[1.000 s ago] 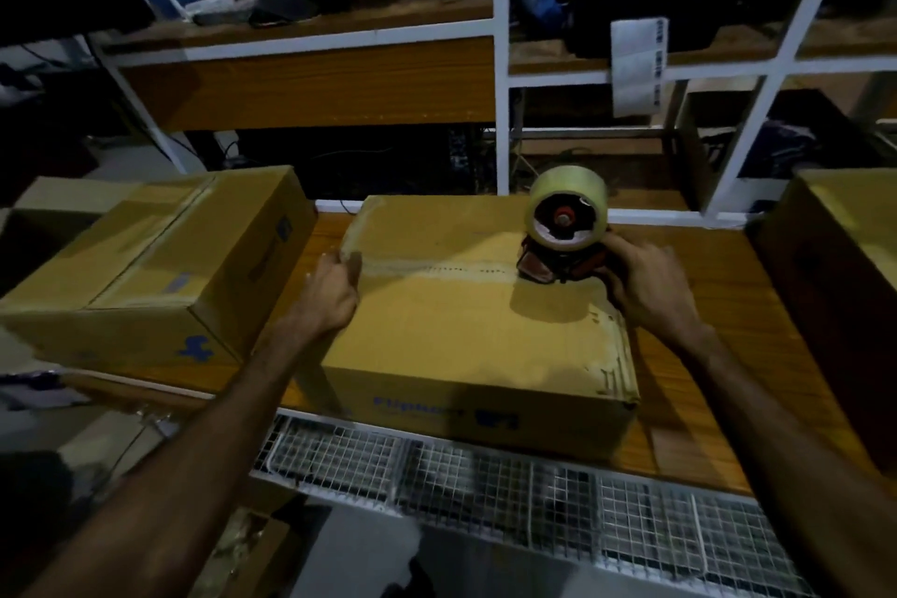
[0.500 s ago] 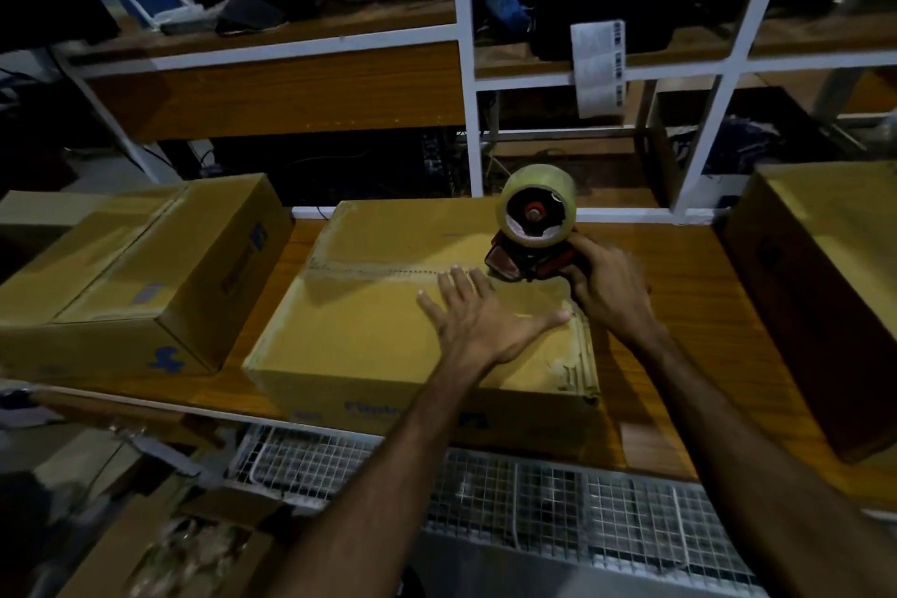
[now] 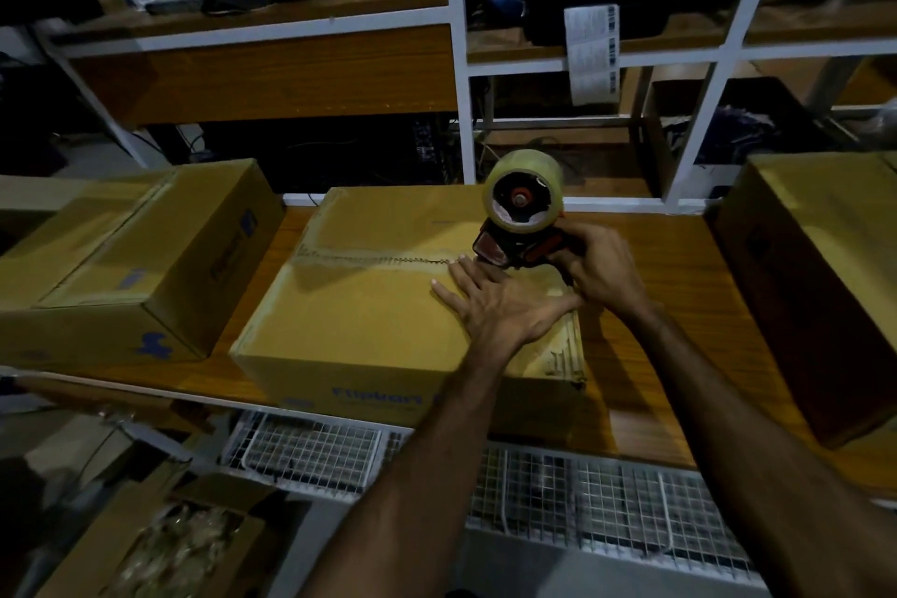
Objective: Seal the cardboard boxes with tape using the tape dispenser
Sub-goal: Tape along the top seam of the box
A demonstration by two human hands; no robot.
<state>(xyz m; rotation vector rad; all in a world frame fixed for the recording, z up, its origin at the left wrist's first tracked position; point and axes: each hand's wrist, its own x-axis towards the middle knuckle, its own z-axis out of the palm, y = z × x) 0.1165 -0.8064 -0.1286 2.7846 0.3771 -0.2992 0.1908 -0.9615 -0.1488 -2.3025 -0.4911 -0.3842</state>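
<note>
So the middle cardboard box [image 3: 388, 306] sits on the wooden counter [image 3: 670, 306], and the tape dispenser [image 3: 522, 219] stands on its top near the right end of the centre seam [image 3: 378, 260]. The right hand [image 3: 602, 272] has its fingers curled round the dispenser's handle, tilting the tool so the blade end meets the cardboard. The left hand [image 3: 505, 306] lies flat with fingers straight and spread, pressing the lid just in front of the dispenser, holding nothing. Probably that's to keep the flaps down and the box from sliding while the tape gets pulled or cut. A strip already seems to run along the seam toward the left edge, though the light is dim. Another box [image 3: 131, 257] waits on the left, a third box [image 3: 820, 277] on the right.
</note>
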